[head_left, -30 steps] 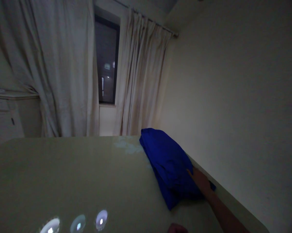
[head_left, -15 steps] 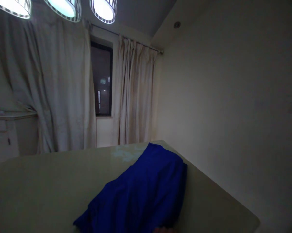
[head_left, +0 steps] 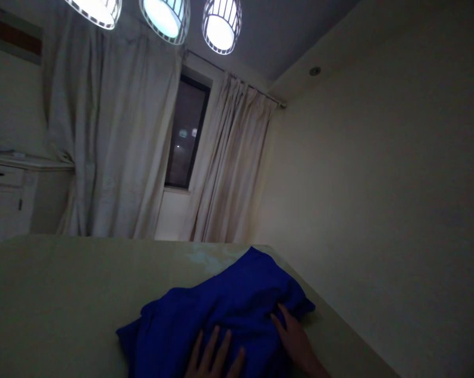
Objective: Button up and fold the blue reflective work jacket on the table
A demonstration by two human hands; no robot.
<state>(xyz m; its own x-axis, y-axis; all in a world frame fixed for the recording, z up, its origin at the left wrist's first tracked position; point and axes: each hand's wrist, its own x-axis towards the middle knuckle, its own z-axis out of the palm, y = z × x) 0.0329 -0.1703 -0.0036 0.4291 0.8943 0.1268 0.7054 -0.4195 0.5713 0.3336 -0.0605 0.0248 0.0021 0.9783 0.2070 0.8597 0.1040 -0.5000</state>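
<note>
Bunched-up blue fabric (head_left: pixel 221 310), soft and rumpled, is being pressed onto the pale, smooth tabletop (head_left: pixel 63 283), just beside the wall (head_left: pixel 379 210). Fingers are being kept spread wide on it, with nothing pinched, by the left hand (head_left: pixel 215 354) and the right hand (head_left: pixel 294 341). The left palm and the cloth's near edge are being cut off by the frame, and the weave is kinda lost in the dim light.

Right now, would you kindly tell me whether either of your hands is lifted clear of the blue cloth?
No, the left hand and the right hand both lie on the crumpled blue cloth, fingers spread.
</note>
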